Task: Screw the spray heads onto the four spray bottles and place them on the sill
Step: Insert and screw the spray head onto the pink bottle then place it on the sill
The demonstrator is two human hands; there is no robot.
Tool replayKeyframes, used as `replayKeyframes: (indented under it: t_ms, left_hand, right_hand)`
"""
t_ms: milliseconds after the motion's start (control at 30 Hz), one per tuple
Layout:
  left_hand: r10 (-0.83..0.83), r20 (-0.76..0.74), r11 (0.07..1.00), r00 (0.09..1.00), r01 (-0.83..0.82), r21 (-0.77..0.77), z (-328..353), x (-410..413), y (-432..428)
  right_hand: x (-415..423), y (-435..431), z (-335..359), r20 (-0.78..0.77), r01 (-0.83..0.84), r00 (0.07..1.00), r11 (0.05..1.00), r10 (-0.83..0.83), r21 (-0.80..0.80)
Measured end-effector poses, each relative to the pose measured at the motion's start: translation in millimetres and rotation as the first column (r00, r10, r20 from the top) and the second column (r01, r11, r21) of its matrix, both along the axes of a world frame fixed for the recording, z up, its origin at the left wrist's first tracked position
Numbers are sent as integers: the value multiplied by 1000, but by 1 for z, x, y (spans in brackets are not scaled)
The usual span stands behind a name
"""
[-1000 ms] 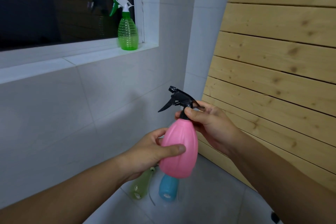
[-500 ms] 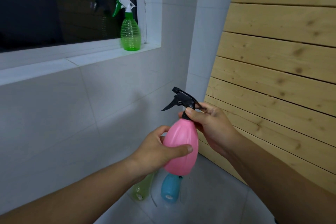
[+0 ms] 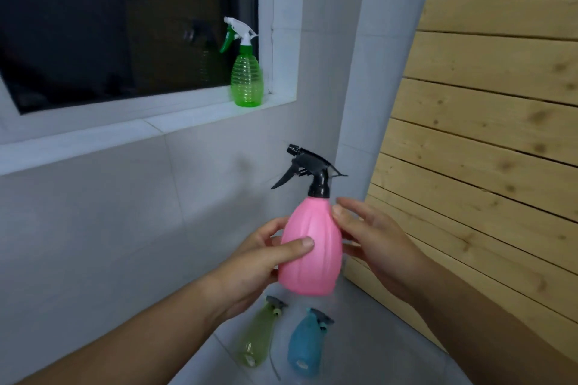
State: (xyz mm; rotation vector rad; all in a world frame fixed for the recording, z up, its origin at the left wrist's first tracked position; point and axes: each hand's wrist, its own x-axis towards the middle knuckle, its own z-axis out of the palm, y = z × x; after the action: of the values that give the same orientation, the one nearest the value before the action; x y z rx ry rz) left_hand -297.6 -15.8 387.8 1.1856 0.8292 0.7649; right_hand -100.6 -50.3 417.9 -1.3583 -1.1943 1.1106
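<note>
I hold a pink spray bottle (image 3: pixel 309 247) upright in front of me, a black spray head (image 3: pixel 308 170) seated on its neck. My left hand (image 3: pixel 266 262) grips the bottle's body, thumb across the front. My right hand (image 3: pixel 372 237) is beside the bottle's right shoulder with fingers spread, its fingertips touching the pink body, off the spray head. A green bottle with a white spray head (image 3: pixel 245 72) stands on the white sill (image 3: pixel 187 117) by the window corner. On the floor below lie a pale green bottle (image 3: pixel 255 337) and a blue bottle (image 3: pixel 306 344).
A dark window (image 3: pixel 109 25) sits above the sill. White tiled wall (image 3: pixel 109 212) runs along the left and a wooden slat panel (image 3: pixel 484 134) along the right. The sill stretches left of the green bottle. The floor (image 3: pixel 359 353) is grey tile.
My right hand has let go of the black spray head and dropped down to the bottle's shoulder, fingers spread. The pink bottle has risen slightly in my left hand's grip.
</note>
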Motion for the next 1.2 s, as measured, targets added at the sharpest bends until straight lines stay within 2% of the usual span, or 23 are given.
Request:
replayKeyframes:
  t_ms: [100,200,367,567,667,800,1200]
  left_hand:
    - [204,108,977,973,-209,35,29,-13,15]
    - [300,106,933,948,-315,176,65,-26,36]
    - [316,168,915,934,-346,207,120,-57,92]
    - [417,72,829,906,-412,379,153,-93,161]
    - [479,32,804,877,-453,384,156,-103,190]
    - [533,-32,783,846,-478,399,155,-108,215]
    - [602,-13,735,798,-548,399,141,-93,245]
  right_hand:
    - [-20,8,14,71,-81,995,995,77,63]
    - [-47,38,39,46,-161,987,971,155,175]
    - [-79,115,90,154,-243,966,930,207,276]
    - [-117,198,122,209,-233,963,910,168,342]
    - [-133,226,123,259,-209,959,901,113,379]
    - [-145,249,118,253,-187,963,906,92,381]
    - [-140,281,104,262,-86,965,907,-27,412]
